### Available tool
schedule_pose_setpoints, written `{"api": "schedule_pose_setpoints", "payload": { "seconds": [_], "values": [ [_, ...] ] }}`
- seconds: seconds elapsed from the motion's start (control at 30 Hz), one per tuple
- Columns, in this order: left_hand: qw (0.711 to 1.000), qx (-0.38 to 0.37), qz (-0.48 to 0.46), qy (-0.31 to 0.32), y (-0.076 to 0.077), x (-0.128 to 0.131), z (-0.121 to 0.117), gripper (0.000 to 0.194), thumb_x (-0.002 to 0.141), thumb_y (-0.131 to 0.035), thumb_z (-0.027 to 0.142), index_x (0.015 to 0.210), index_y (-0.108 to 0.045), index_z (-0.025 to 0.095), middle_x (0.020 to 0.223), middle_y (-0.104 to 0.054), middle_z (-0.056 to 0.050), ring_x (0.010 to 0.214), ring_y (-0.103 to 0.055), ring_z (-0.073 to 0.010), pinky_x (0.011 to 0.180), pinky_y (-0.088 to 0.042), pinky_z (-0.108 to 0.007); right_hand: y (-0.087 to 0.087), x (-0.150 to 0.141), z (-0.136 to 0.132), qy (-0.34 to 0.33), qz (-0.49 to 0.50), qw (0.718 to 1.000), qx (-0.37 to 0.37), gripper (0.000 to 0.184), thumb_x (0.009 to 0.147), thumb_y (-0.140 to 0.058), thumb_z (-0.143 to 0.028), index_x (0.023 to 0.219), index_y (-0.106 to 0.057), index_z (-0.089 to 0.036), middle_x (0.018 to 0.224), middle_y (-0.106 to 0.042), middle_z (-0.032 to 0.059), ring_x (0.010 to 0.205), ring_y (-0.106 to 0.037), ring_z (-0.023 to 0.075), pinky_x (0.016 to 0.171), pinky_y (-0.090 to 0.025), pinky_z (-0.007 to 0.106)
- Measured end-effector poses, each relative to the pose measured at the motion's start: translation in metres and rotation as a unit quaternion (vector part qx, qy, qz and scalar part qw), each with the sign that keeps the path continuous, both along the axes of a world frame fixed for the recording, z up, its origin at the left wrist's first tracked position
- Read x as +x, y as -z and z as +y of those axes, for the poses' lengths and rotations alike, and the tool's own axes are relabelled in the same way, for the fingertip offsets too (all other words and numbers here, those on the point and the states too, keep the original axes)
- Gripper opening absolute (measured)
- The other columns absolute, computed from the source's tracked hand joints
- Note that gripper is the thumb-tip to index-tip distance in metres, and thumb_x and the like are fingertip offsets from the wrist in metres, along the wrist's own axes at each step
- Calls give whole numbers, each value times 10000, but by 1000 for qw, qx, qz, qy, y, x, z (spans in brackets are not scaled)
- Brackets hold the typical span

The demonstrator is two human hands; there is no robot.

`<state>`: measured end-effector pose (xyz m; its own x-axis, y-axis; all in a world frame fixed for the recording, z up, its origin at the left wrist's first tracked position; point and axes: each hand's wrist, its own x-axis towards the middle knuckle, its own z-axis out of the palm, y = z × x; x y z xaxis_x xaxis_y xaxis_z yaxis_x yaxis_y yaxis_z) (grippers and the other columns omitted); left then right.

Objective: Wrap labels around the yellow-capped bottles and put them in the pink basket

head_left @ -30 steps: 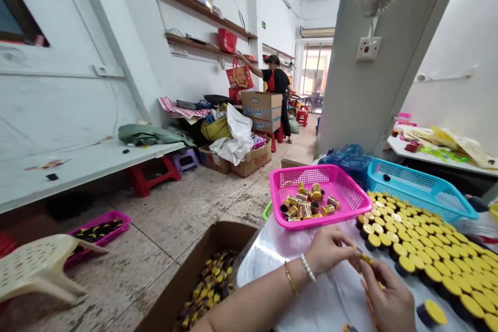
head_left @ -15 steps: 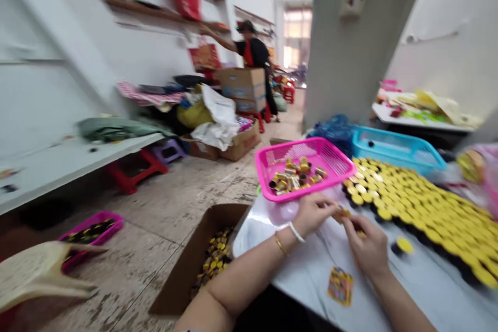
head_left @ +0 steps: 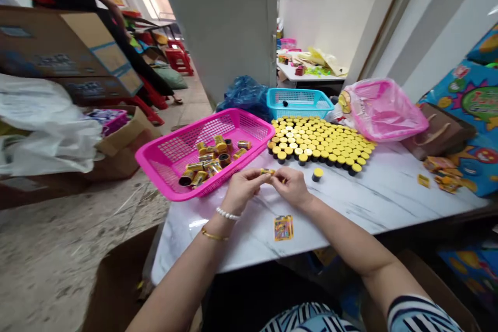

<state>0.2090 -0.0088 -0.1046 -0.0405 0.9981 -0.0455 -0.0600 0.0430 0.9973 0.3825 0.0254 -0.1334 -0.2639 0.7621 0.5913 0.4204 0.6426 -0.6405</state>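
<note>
Small gold-yellow piece, pinched between both hands' fingers.

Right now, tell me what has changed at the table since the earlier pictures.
The view has swung right, bringing the whole marble-topped table into sight. The left hand and right hand have moved slightly away from the rows of black-and-yellow caps, but their fingers still pinch a small yellow piece; nothing was let go. The pink basket and the rows stayed as they were.
</note>
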Motion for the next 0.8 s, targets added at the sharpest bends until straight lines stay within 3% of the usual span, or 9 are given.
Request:
{"api": "schedule_pose_setpoints", "payload": {
  "seconds": [0.1,0.2,0.27,0.33,0.43,0.5,0.57,0.7,0.8],
  "values": [
    [998,-31,-36,37,6,-2,7,394,692,-928,453,823,-819,98,696,-708,-69,454,-340,-24,433,-173,-201,-23,21,3,10,-30,999,39,182,944,-671,-340,805,-730,-238,819,-747,10,796,-688,158,784,-544,292],
    [993,-75,-63,70,10,1,9,411,673,-937,446,837,-812,91,849,-762,-121,449,-375,-15,420,-156,-199,-43,60,0,146,-50,984,94,194,990,-615,-364,972,-764,-240,1049,-757,78,1051,-691,222,977,-550,374],
    [988,-98,-83,81,10,4,7,414,663,-941,437,858,-811,96,844,-759,-111,438,-394,-17,407,-144,-196,-42,88,-2,241,-118,960,79,239,941,-678,-416,1074,-771,-241,1190,-719,121,1155,-658,288,1049,-529,457],
    [983,-112,-110,90,10,6,5,408,662,-942,415,880,-812,96,832,-760,-108,441,-404,-19,401,-155,-187,-28,110,-3,262,-199,944,12,277,878,-724,-386,1107,-771,-237,1210,-711,142,1120,-663,328,1007,-547,503],
    [975,-127,-151,105,10,6,6,394,687,-931,374,917,-819,74,922,-785,-150,469,-404,-10,395,-200,-161,-6,125,-5,223,-206,950,-79,325,851,-676,-261,1170,-728,-230,1090,-748,115,953,-697,294,922,-575,490],
    [968,-138,-181,104,8,4,7,369,714,-913,331,947,-822,58,1023,-788,-173,490,-401,2,384,-209,-135,-4,123,-8,203,-113,965,-120,321,818,-716,-266,1137,-697,-231,1014,-753,78,876,-703,257,900,-586,469],
    [957,-156,-222,97,7,2,10,313,732,-892,264,943,-814,47,1036,-783,-166,489,-376,17,372,-201,-106,-12,113,-10,140,27,972,-185,345,760,-810,-324,1063,-667,-238,1000,-746,50,859,-711,228,872,-607,436],
    [935,-180,-292,92,4,0,13,217,751,-871,190,896,-778,59,870,-750,-96,448,-325,31,352,-181,-76,-35,80,-9,-69,239,921,-301,445,697,-907,-345,1057,-665,-244,1028,-740,19,927,-720,181,885,-623,367],
    [934,-169,-300,91,4,1,12,257,748,-888,203,936,-765,78,805,-709,-47,438,-338,29,349,-190,-73,-41,56,-6,-120,268,894,-339,423,695,-914,-353,1034,-691,-231,991,-749,15,914,-712,165,880,-620,350]
  ]
}}
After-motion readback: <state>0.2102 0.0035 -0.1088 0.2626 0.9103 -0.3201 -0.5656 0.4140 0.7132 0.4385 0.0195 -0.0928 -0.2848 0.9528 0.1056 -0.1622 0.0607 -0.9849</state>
